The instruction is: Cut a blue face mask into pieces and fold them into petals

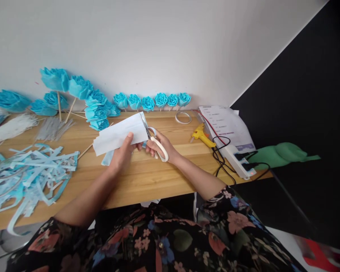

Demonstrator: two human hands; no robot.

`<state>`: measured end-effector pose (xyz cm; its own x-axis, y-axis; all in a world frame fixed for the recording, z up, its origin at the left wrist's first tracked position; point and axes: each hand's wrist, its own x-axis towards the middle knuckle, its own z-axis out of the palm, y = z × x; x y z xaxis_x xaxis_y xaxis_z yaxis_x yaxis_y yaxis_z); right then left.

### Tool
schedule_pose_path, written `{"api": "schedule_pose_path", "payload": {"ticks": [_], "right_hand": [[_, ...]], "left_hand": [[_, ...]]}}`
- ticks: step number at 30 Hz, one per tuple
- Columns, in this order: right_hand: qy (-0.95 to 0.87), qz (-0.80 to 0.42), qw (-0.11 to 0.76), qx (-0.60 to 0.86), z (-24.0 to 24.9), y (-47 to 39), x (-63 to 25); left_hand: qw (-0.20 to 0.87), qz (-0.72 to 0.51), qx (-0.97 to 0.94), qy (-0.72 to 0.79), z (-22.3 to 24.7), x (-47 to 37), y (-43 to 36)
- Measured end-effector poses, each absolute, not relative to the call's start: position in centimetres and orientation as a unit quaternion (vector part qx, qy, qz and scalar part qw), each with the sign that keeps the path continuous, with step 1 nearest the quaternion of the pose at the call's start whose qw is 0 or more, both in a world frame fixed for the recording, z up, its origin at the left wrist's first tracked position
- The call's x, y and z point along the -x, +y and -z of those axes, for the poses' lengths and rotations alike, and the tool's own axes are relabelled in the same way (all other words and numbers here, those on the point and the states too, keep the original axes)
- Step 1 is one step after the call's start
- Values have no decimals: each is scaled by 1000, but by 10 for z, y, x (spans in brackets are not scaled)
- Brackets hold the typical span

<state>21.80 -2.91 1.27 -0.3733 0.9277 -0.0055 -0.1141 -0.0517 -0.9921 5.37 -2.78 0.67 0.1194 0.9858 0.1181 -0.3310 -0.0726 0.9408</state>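
Observation:
My left hand [124,153] is closed on a white, layered sheet [120,132], thumb on top and fingers underneath. The sheet looks like folded paper or thin fabric, but I cannot tell which. In my right hand [162,146] is a pair of scissors [160,148] with white handles. Their blades lie across the right end of the sheet, near a narrow strip at its edge. A light blue piece [107,158] shows below the sheet, partly hidden by my left hand.
Blue paper-like flowers [98,104] line the wall. At left lie a heap of pale blue strips [36,170] and thin clear sticks [52,128]. To the right are a tape ring [183,118], a yellow glue gun [202,135], a power strip [239,162], black cables and green material [280,155].

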Motion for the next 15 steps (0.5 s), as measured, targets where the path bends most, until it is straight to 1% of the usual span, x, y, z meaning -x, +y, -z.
{"api": "schedule_pose_path", "payload": {"ticks": [9,15], "right_hand": [[-533,-630,430,366,-15,-30,-216],[-515,-644,434,363,-15,-30,-216]], "left_hand": [[598,-544,-451,378,0,-55,-28],[614,-554,-433,359,2,-57,-28]]}}
